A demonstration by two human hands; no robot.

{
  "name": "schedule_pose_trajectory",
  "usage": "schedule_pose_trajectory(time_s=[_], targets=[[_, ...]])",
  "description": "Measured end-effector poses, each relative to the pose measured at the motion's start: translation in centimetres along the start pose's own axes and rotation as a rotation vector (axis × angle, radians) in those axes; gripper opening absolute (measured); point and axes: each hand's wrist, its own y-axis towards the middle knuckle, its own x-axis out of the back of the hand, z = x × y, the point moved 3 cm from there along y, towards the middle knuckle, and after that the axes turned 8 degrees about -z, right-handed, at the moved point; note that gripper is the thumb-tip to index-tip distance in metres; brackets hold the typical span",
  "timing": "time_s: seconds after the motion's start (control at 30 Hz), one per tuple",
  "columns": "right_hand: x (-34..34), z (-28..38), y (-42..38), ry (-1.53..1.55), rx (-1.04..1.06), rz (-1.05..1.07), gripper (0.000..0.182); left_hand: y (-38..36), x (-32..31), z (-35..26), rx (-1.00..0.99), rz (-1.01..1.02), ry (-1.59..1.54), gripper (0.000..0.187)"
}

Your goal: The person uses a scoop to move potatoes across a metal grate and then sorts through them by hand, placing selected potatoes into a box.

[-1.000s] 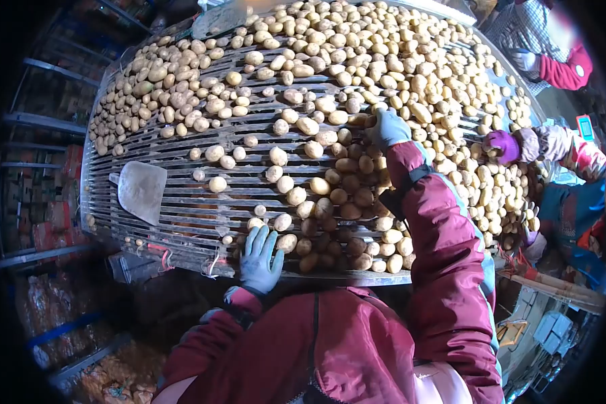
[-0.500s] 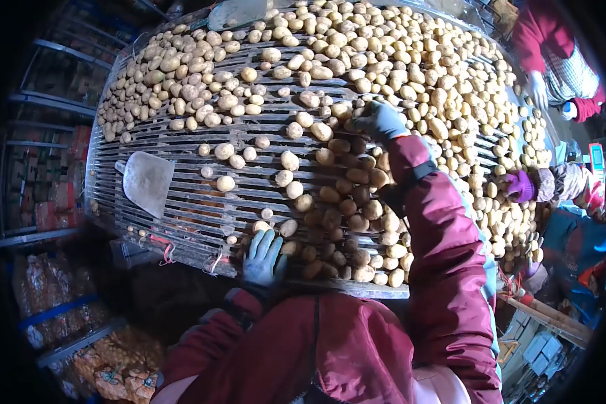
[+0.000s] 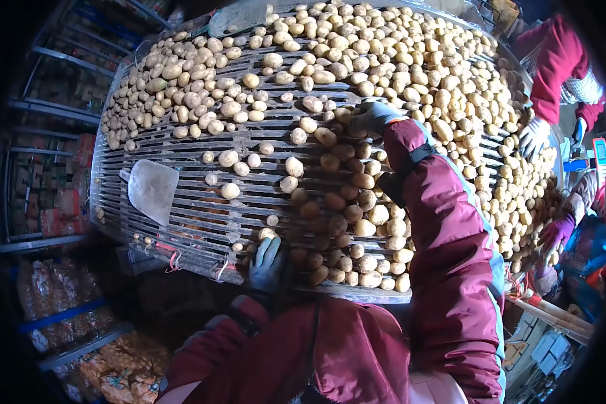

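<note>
Many potatoes lie on a slatted grating. My right hand, in a grey glove, reaches over the middle of the grating among the potatoes. Its fingers curl downward, and whatever is under them is hidden. Below that arm, a shaded cluster of potatoes spreads toward the near edge. My left hand, in a blue-grey glove, rests at the near edge with fingers stretched out. Its fingertips are at a small potato, apparently touching it.
A flat metal scoop lies on the left slats, and another scoop lies at the far edge. At right, a co-worker's white-gloved hand and a purple-gloved hand are at the potatoes. Filled sacks stand at lower left.
My right hand has drawn slightly left, and potatoes below it have shifted. My left fingers are closer together, near the small potato. The white-gloved hand has come onto the potatoes; the purple-gloved hand moved nearer.
</note>
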Motion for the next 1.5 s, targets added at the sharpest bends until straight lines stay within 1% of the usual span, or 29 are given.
schedule_pose_trajectory(time_s=[0.03, 0.07, 0.13, 0.17, 0.23, 0.27, 0.3, 0.37, 0.4, 0.43, 0.47, 0.5, 0.57, 0.67, 0.73, 0.8, 0.83, 0.9, 0.97, 1.03, 1.13, 1.17, 1.23, 1.27, 1.33, 1.37, 1.43, 1.47, 1.5], targets=[[-2.7, -1.8, 1.9, -0.039, 0.116, -0.029, 0.034, 0.7, 0.7, -0.6, 0.040, 0.003, -0.025, 0.045], [-1.7, -0.4, 1.9, -0.037, 0.126, -0.025, 0.034, 1.6, 1.4, -1.0, 0.049, 0.000, -0.020, 0.045], [0.4, 1.8, -1.2, 0.268, -0.259, 0.126, 0.035, 2.0, 3.1, -2.0, 0.011, -0.029, -0.054, 0.044], [0.3, 1.7, -2.1, 0.264, -0.259, 0.124, 0.035, 2.2, 3.1, -2.3, 0.011, -0.033, -0.058, 0.044], [0.5, 0.3, -3.2, 0.616, -0.160, -0.171, 0.040, 2.5, 3.2, -2.5, 0.024, -0.054, -0.048, 0.043], [-2.1, -3.4, -2.0, 0.671, -0.064, -0.319, 0.041, 2.4, 2.9, -2.4, 0.023, -0.083, -0.055, 0.043], [-0.6, -2.7, -4.0, 0.658, -0.071, -0.323, 0.041, 2.6, 3.0, -2.3, 0.011, -0.082, -0.046, 0.042], [1.8, -2.5, -10.7, 1.340, -0.196, -0.218, 0.051, 2.7, 3.7, -2.8, 0.039, -0.056, -0.055, 0.043], [1.9, -3.7, -13.2, 1.345, -0.121, -0.195, 0.042, 2.7, 3.8, -2.9, 0.027, -0.039, -0.061, 0.043], [1.5, -5.2, -15.7, 1.351, -0.051, -0.181, 0.043, 2.8, 3.9, -3.0, 0.002, -0.008, -0.036, 0.044], [0.1, -6.0, -17.8, 2.222, 0.020, 0.268, 0.043, 2.1, 3.1, -2.5, -0.024, 0.003, -0.001, 0.044], [-0.4, -6.2, -20.4, 2.259, -0.136, 0.106, 0.045, 2.3, 2.9, -2.6, -0.054, 0.011, 0.033, 0.044], [-0.1, -4.7, -25.9, 2.090, -0.233, -0.161, 0.049, 2.1, 2.8, -2.5, -0.108, 0.048, 0.020, 0.048], [0.6, -2.3, -34.4, 1.940, -0.305, -0.400, 0.057, 2.3, 3.0, -2.9, -0.137, 0.166, 0.028, 0.057], [1.0, -1.9, -40.7, 1.817, -0.377, -0.551, 0.065, 2.2, 2.5, -2.6, -0.212, 0.203, 0.001, 0.060], [1.5, -2.2, -47.6, 1.689, -0.528, -0.723, 0.074, 2.2, 1.5, -1.9, -0.294, 0.249, 0.012, 0.061], [-0.7, -6.3, -51.8, 1.666, -0.732, -0.850, 0.072, 2.4, 0.8, -1.4, -0.339, 0.283, -0.008, 0.061], [-2.9, -10.7, -60.9, 1.515, -0.778, -1.102, 0.067, 2.8, -0.4, -0.7, -0.434, 0.310, 0.020, 0.061], [-0.1, -6.3, -67.3, 1.776, -0.750, -1.161, 0.064, 3.3, 0.3, -1.7, -0.486, 0.306, -0.004, 0.062], [-3.7, -8.7, -76.1, 1.621, -0.906, -1.346, 0.063, 3.3, 0.3, -1.6, -0.504, 0.307, -0.052, 0.061], [-11.9, -11.5, -89.3, 1.365, -1.180, -1.642, 0.052, 3.3, 0.0, -1.3, -0.527, 0.307, -0.076, 0.060], [-14.5, -12.2, -92.5, 1.309, -1.243, -1.770, 0.047, 3.3, -0.2, -1.0, -0.525, 0.305, -0.072, 0.060], [-18.7, -10.2, -96.6, 1.002, -1.324, -1.917, 0.041, 3.4, -0.8, -0.6, -0.535, 0.305, -0.070, 0.060], [-18.7, -7.4, -96.4, 1.001, -1.330, -1.927, 0.041, 3.4, -1.0, -0.3, -0.543, 0.292, -0.058, 0.059], [-17.9, -0.4, -94.3, 0.928, -1.838, -1.642, 0.043, 3.4, -1.0, -0.2, -0.548, 0.280, -0.044, 0.059], [-20.2, 0.4, -95.0, 0.932, -1.847, -1.649, 0.043, 3.3, -1.1, 0.0, -0.559, 0.283, -0.042, 0.059], [-25.8, 0.5, -96.2, 0.863, -1.887, -1.349, 0.044, 3.4, -1.4, 0.3, -0.569, 0.265, -0.043, 0.058], [-26.2, 1.3, -96.2, 0.866, -1.889, -1.355, 0.044, 3.4, -1.4, 0.3, -0.576, 0.264, -0.043, 0.058], [-26.8, 2.0, -96.0, 0.945, -1.973, -1.257, 0.044, 3.4, -1.5, 0.3, -0.570, 0.266, -0.050, 0.058]])
